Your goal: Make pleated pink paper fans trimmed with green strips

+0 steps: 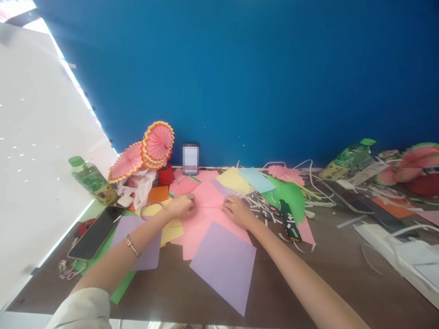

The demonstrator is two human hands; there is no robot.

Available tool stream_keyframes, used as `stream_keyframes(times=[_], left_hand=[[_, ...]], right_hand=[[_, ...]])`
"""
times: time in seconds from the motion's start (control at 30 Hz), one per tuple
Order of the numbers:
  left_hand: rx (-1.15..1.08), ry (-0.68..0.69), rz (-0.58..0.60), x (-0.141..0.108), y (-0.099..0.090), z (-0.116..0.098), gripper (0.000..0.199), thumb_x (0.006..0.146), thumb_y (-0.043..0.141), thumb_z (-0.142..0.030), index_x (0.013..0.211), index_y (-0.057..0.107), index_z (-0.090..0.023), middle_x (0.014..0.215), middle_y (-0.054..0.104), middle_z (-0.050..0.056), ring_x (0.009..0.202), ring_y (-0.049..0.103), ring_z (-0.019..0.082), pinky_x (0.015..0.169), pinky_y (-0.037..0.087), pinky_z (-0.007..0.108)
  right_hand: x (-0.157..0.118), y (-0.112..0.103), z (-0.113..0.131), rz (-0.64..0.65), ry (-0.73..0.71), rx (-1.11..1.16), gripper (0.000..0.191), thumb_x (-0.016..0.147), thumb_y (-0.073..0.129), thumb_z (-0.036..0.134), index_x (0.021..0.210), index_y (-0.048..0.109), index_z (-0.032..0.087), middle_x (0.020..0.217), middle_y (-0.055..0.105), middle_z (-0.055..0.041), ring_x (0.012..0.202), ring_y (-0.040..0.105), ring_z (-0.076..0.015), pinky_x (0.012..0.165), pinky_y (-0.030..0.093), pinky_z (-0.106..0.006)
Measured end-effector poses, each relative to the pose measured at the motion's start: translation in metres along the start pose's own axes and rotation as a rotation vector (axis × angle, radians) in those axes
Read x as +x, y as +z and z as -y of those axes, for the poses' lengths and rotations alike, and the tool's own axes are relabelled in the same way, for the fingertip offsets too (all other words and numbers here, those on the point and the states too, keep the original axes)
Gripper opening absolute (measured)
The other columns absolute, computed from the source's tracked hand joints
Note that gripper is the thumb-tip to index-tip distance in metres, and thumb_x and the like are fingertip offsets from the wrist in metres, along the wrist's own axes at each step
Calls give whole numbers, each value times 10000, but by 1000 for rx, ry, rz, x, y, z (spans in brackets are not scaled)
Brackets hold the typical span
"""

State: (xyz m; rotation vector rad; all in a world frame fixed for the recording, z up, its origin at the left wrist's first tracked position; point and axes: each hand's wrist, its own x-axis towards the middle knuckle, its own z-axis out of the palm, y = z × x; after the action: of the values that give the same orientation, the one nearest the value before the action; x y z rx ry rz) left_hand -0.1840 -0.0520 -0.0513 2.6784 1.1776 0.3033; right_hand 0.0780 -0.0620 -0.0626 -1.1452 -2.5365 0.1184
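Pink paper (206, 228) lies in the middle of the dark table, with a thin fold or strip line running across it between the hands. My left hand (183, 205) is closed at the left end of that line, its fingertips pressed on the pink paper. At the right end rests my right hand (236, 210), its fingers curled down onto the paper; whether they pinch an edge is too small to tell. A purple square sheet (224, 265) lies nearer the front edge, overlapping the pink paper.
Paper fans (158, 144), a bottle (92, 180) and a dark phone (96, 233) are on the left. A lit phone (190, 159) leans on the blue wall. Paper scraps, a black cutter (290, 221), cables and another bottle (348, 160) lie right.
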Motion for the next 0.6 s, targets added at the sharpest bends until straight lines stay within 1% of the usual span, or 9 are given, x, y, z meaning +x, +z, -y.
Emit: stream_keyframes(times=[0.07, 0.13, 0.23, 0.27, 0.37, 0.43, 0.5, 0.53, 0.6], left_hand=[[-110, -119, -8, 6, 3, 2, 220, 739, 459, -213, 565, 580, -154, 755, 582, 63, 697, 537, 148, 603, 388, 253], [-158, -181, 2, 12, 6, 5, 201, 730, 497, -245, 574, 589, -158, 701, 593, 46, 675, 543, 144, 576, 383, 238], [-199, -244, 20, 17, 8, 10, 119, 675, 586, -285, 686, 622, -173, 685, 613, 14, 629, 546, 133, 527, 372, 218], [-210, -258, 23, 17, 8, 10, 138, 656, 608, -292, 732, 630, -179, 702, 621, 6, 622, 547, 130, 520, 371, 214], [-226, -261, 19, 15, 7, 8, 151, 673, 606, -291, 767, 642, -178, 741, 620, 13, 657, 553, 135, 558, 393, 224], [-166, -235, -92, 12, 6, 6, 143, 742, 552, -268, 766, 648, -165, 799, 607, 48, 751, 549, 160, 641, 410, 256], [-50, -156, -236, 8, 6, 5, 178, 807, 483, -228, 800, 648, -161, 879, 592, 82, 855, 524, 187, 734, 402, 301], [2, -102, -276, 6, 7, 4, 190, 826, 462, -212, 816, 647, -166, 897, 589, 87, 885, 513, 194, 765, 393, 317], [47, -4, -246, 2, 11, 5, 201, 845, 449, -202, 815, 646, -180, 856, 595, 77, 878, 510, 191, 782, 386, 324]], right_hand=[[3, 3, -2, 9, 148, 120, 161, 822, 476, 222, 709, 574, 163, 777, 559, -47, 749, 495, -167, 700, 384, -298], [6, 5, -4, 56, 250, 190, 82, 780, 515, 217, 747, 570, 167, 765, 562, -28, 711, 504, -150, 652, 387, -269], [11, 4, -4, 125, 298, 203, 55, 735, 547, 216, 721, 573, 169, 758, 569, -27, 718, 510, -154, 649, 380, -265], [11, 2, -3, 136, 293, 192, 58, 727, 554, 216, 694, 569, 171, 754, 570, -30, 736, 508, -162, 665, 376, -273], [11, -4, 1, 69, 239, 107, 74, 761, 525, 201, 698, 560, 180, 767, 580, -36, 771, 500, -179, 714, 353, -299], [8, -8, 4, -45, 161, -19, 135, 818, 459, 176, 733, 563, 180, 780, 594, -50, 780, 496, -185, 743, 332, -320], [4, -10, 5, -140, 57, -139, 218, 858, 383, 134, 760, 574, 172, 790, 601, -71, 786, 489, -191, 756, 316, -334], [1, -10, 5, -156, 0, -174, 254, 867, 353, 113, 770, 581, 168, 792, 601, -79, 788, 487, -193, 756, 313, -336], [-4, -8, 4, -131, -91, -180, 288, 878, 330, 108, 778, 592, 170, 779, 598, -80, 783, 484, -192, 742, 317, -331]])
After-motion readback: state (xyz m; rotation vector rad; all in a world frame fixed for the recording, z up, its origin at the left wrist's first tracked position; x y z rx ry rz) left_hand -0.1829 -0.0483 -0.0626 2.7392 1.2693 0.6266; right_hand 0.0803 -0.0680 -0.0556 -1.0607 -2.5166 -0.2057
